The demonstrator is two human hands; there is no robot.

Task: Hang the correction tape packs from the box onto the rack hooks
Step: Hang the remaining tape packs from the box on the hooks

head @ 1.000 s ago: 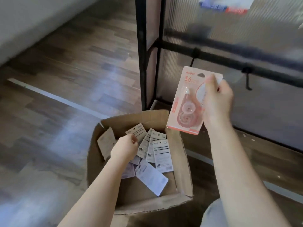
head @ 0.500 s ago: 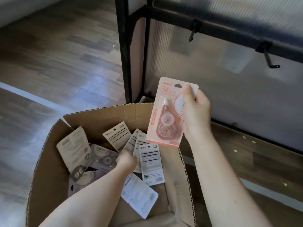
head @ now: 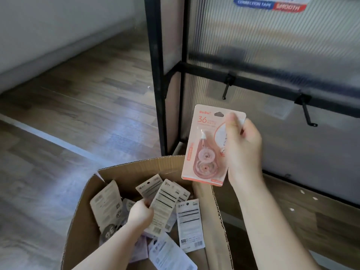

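Item: pink correction tape pack (head: 208, 145), upright, long axis vertical, hang-hole uppermost; pinched at its right edge by the right hand (head: 243, 147). Nearest hook (head: 227, 88) lies up and far, slightly right; second hook (head: 307, 112) farther right; open room between. Left hand (head: 140, 213) grips a pack (head: 163, 207) in the box (head: 136, 168), near-left.
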